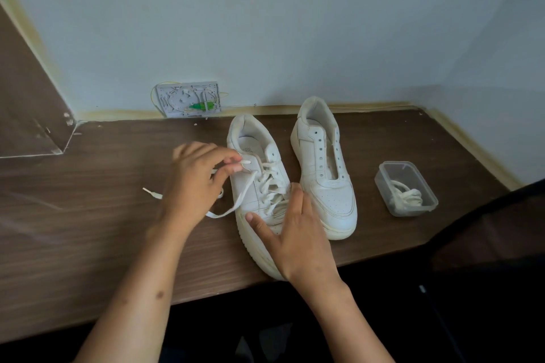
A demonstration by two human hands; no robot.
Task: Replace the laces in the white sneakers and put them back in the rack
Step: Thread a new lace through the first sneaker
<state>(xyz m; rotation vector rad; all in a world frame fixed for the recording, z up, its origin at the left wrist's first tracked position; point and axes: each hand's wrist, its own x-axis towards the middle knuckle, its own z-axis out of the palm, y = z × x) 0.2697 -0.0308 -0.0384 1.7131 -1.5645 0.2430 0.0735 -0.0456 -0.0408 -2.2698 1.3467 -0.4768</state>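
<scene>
A: What do you see from the head view?
B: The left hand (193, 183) pinches a lace (247, 186) tip on the laced sneaker (259, 186). The right hand (298, 239), fingers spread, presses its toe and hides it.
A: And the other sneaker (324, 174)?
B: No lace, beside it on the surface (103, 215). A box (405, 188) holds bunched laces.

Left hand (193, 183) pinches a lace (246, 188); right hand (298, 233) rests on the laced sneaker (250, 200).

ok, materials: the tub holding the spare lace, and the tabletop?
Small clear rectangular tub: looks like translucent plastic, since the coiled white lace shows through its wall. Dark brown tabletop: probably wood-grain laminate; printed streaks, faint sheen, chipped pale edge at left.
</scene>
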